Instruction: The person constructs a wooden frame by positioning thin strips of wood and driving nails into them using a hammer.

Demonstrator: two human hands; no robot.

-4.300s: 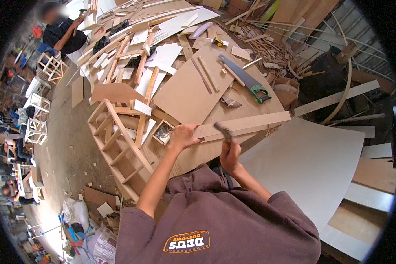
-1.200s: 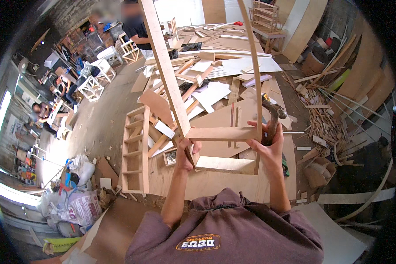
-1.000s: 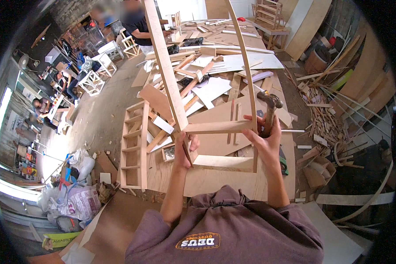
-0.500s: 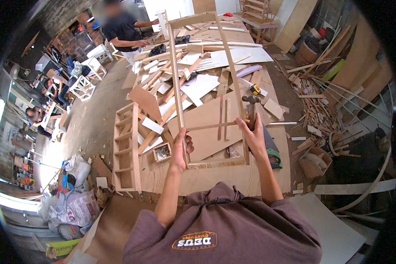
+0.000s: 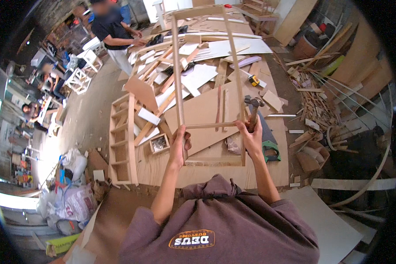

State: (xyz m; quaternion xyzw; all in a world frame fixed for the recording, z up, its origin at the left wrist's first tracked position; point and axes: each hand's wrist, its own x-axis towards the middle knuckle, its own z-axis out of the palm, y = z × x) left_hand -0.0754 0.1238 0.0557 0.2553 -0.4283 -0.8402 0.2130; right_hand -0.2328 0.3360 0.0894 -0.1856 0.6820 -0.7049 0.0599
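Observation:
A tall rectangular wooden frame (image 5: pixel 177 83) stands over the worktable in front of me. My left hand (image 5: pixel 179 145) is closed round its left rail, with the thumb at the end of a thin wooden crosspiece (image 5: pixel 211 126). On the other side, my right hand (image 5: pixel 251 136) grips a hammer (image 5: pixel 254 102), head up, while its thumb and fingertips press the crosspiece's right end against the right rail. The crosspiece lies across the frame above its bottom rail (image 5: pixel 213 163). Whether it is fastened cannot be seen.
A handsaw (image 5: pixel 270 147), a yellow tape measure (image 5: pixel 253 80), a small box of nails or screws (image 5: pixel 159 143) and a compartmented wooden rack (image 5: pixel 122 141) lie around the frame. Wood offcuts (image 5: pixel 198 79) cover the table's far part. A co-worker (image 5: pixel 112 33) stands at the far left.
The crosspiece has gone from slanting to nearly level between the rails, my hands still on it. The co-worker's hands have come closer together, and the view has shifted slightly.

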